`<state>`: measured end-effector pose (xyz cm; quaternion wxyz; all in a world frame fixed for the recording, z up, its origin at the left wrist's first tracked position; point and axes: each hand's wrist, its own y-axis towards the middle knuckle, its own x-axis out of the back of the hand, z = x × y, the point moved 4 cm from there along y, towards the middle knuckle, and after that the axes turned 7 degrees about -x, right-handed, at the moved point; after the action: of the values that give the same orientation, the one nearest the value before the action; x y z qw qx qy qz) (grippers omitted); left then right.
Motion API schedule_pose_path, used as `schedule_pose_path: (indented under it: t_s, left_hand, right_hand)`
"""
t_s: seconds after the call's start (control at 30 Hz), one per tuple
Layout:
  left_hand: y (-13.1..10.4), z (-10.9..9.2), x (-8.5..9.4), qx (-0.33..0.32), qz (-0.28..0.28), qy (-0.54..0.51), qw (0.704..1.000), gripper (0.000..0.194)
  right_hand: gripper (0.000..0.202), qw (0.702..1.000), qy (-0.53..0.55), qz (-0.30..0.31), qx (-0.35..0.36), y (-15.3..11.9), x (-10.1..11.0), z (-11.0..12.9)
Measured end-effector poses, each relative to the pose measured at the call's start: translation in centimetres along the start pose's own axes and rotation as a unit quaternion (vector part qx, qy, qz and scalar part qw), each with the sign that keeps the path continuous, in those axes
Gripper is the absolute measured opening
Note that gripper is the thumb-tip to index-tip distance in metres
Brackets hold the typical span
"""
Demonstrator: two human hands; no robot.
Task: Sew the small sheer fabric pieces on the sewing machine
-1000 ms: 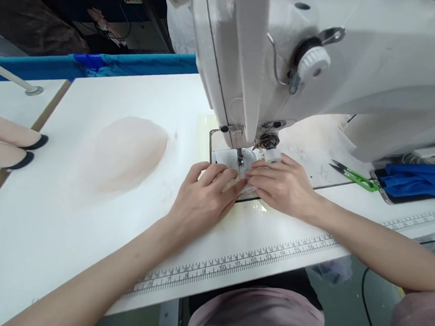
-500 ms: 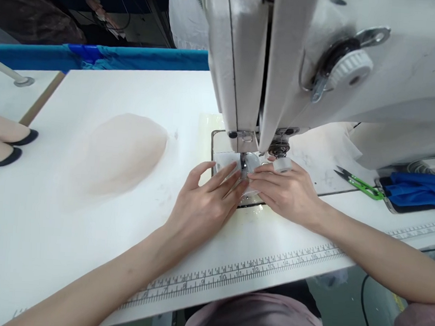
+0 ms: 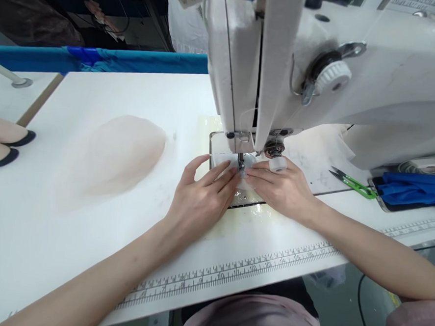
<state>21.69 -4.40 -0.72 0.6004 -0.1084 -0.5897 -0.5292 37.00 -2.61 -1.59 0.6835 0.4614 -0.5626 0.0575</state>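
A white sewing machine (image 3: 234, 60) stands over a metal bed plate (image 3: 222, 142). My left hand (image 3: 204, 194) lies palm down left of the presser foot (image 3: 240, 162), fingers stretched out and thumb apart. Its fingertips rest on a small, thin, whitish piece of fabric (image 3: 223, 158). From the right, my right hand (image 3: 284, 189) reaches in with fingers extended side by side, the tips flat on the plate near the foot. Its thumb is hidden. The needle tip and whatever lies under the right fingertips cannot be made out.
A sheer beige piece of fabric (image 3: 129, 157) lies on the left of the table. Green-handled thread snips (image 3: 359, 187), a phone (image 3: 383, 200) and a blue cloth (image 3: 415, 188) are at right. A ruler strip (image 3: 233, 272) runs along the front edge; two beige, black-tipped pieces (image 3: 5, 142) are far left.
The view has shifted slightly, so the machine appears a little further left. Both hands keep nearly the same place beside the presser foot.
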Motion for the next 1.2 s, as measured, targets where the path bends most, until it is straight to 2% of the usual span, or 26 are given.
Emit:
schedule_pose_path:
  t_s: [0.37,0.77,0.97,1.2]
  left_hand:
    - [-0.2,0.4,-0.5,0.024,-0.007,-0.042,0.999,0.025]
    - [0.0,1.1,-1.0,0.046,0.012,-0.08,0.996,0.027]
    - [0.1,1.2,-1.1,0.052,0.025,-0.083,0.995,0.026]
    - [0.2,1.2,-1.1,0.043,0.015,-0.057,0.997,0.025]
  right_hand:
    - [0.024,1.0,-0.012,-0.013,0.004,0.1,-0.1,-0.1]
    - [0.021,0.999,-0.045,0.021,0.0,0.3,-0.6,-0.4]
    - [0.023,0.998,-0.048,0.032,-0.004,0.4,-0.7,-0.5]
    - [0.022,0.998,-0.055,0.036,-0.002,0.5,-0.6,-0.5]
